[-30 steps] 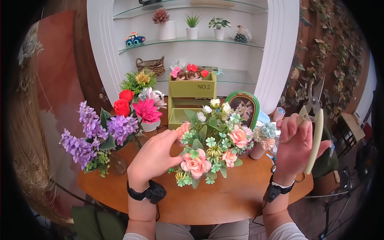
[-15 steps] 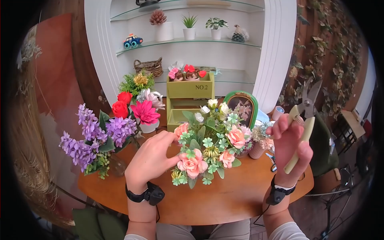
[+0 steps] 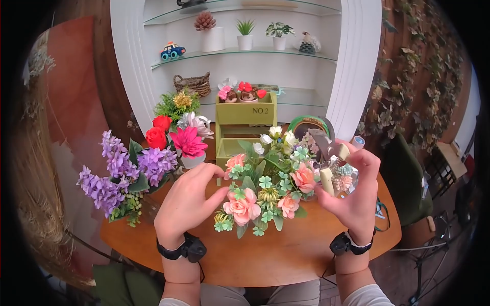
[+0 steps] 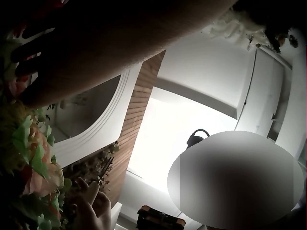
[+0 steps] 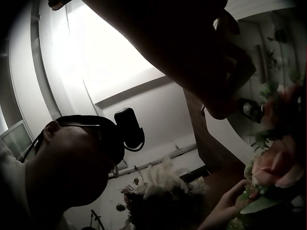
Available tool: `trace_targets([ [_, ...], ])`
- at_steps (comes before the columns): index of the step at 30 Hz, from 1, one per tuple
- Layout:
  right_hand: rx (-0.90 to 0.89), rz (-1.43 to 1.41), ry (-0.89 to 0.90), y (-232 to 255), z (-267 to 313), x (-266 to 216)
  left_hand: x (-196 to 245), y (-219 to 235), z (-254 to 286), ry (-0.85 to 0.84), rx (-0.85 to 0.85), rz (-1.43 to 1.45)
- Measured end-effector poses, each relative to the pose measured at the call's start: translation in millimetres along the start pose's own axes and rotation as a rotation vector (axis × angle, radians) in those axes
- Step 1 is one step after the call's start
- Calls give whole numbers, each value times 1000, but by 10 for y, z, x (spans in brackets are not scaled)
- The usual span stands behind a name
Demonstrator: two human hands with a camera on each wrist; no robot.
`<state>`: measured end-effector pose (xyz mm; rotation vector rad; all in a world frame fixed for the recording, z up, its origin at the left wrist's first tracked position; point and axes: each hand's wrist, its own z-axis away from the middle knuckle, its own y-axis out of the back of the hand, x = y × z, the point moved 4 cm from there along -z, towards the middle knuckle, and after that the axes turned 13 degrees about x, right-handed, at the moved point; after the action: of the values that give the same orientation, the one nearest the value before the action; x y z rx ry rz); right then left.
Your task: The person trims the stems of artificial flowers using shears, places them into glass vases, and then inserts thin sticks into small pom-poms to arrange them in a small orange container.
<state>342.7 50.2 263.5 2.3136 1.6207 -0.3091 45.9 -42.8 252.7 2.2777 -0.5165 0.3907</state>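
A bouquet of peach roses, clover sprigs and small white blooms point(image 3: 242, 206) stands mid-table, its base hidden by its own leaves. On its left side, my left hand point(image 3: 185, 201) holds it, with curved fingers and thumb right at the petals and leaves. From the right, my right hand point(image 3: 361, 196) grips pruning shears with pale handles point(image 3: 327, 182) between thumb and fingers. Their metal blades point up and left and overlap the bouquet's right side. Only part of the left hand point(image 5: 232, 199) shows in the right wrist view.
Purple flowers point(image 3: 116, 166) in a glass vase, red roses point(image 3: 156, 138) and a magenta bloom point(image 3: 188, 142) stand at left. Behind are a green wooden box marked NO.2 point(image 3: 250, 116) and a green-framed picture point(image 3: 310, 122). Pale pompom flowers point(image 3: 343, 182) stand at right.
My right hand has swung the shears from upright at the far right inward to the bouquet's right side. My left hand and the bouquet's front rose have shifted slightly left.
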Motion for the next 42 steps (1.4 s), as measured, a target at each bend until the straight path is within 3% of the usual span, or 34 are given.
trace_targets([
  [8, -71, 224, 148, -86, -16, -102, 62, -3, 1, -51, 49, 108],
  [12, -89, 397, 413, -126, -48, -320, 30, 29, 41, -98, 34, 144],
  [20, -503, 601, 748, -323, -397, -890, 21, 71, 113, -163, -15, 256],
  [24, -594, 635, 895, -436, -431, -964, -3, 97, 133, -153, -58, 266],
  [29, -651, 666, 954, -465, -443, -1050, -30, 96, 144, -140, -71, 273],
  [42, -741, 647, 861, -371, -423, -1106, -66, 98, 136, -127, -50, 267],
])
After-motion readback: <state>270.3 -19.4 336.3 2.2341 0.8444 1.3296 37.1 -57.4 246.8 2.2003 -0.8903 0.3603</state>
